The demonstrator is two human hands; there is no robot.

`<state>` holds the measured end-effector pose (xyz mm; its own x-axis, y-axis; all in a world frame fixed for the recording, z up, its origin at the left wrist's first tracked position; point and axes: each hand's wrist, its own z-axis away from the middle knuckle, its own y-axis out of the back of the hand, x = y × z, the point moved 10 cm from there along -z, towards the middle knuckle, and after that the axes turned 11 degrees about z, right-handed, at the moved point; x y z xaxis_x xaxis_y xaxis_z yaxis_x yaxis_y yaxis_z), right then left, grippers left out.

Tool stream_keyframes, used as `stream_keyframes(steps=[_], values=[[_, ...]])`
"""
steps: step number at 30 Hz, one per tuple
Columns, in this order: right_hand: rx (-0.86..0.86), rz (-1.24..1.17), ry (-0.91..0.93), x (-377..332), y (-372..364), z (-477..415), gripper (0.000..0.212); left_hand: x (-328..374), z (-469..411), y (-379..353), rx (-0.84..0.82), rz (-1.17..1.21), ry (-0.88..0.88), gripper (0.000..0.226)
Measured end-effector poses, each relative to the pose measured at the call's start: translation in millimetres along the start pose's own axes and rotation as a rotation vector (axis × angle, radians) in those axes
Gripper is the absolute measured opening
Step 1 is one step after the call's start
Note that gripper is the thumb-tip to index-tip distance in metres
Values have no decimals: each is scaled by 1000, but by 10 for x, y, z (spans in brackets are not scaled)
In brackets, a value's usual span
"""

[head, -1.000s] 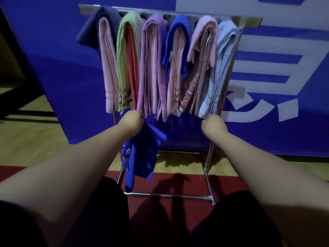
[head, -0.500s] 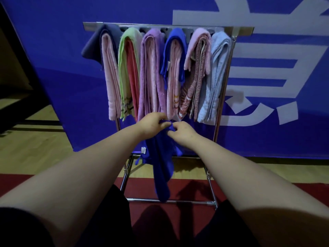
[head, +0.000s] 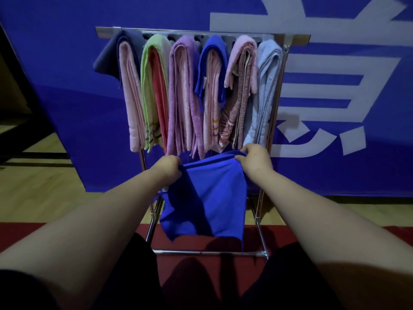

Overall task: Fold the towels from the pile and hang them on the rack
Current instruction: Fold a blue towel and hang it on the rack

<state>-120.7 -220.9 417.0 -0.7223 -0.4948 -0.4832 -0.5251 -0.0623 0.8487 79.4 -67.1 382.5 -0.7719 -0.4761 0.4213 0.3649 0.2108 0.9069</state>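
Observation:
I hold a blue towel (head: 210, 198) spread out below the hanging towels, in front of the rack. My left hand (head: 166, 167) grips its upper left corner and my right hand (head: 256, 161) grips its upper right corner; the cloth hangs down between them. The metal rack (head: 290, 40) stands ahead with several folded towels over its bars: a navy and pink one (head: 127, 86), a green and red one (head: 154, 90), a purple one (head: 181, 95), a blue and pink one (head: 212, 86), a pink patterned one (head: 241, 90) and a light blue one (head: 266, 90).
A blue banner (head: 67, 97) with white characters stands right behind the rack. The rack's base bar (head: 210, 252) rests on a red floor strip, with wooden floor (head: 33, 186) to the left. My dark-clothed legs fill the bottom of the view.
My hands met at the bunched blue towel half a second ago, then moved apart, opening it into a flat sheet held by both top corners. The view has come closer to the rack.

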Motion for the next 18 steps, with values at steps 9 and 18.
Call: stream_keyframes(steps=[9,18], values=[[-227,-158,-17,61,-267,14,31,-94,-20,33,-4,339,151,34],[-218,-112,-39,-166,-425,98,18,168,151,-436,-245,843,415,30]])
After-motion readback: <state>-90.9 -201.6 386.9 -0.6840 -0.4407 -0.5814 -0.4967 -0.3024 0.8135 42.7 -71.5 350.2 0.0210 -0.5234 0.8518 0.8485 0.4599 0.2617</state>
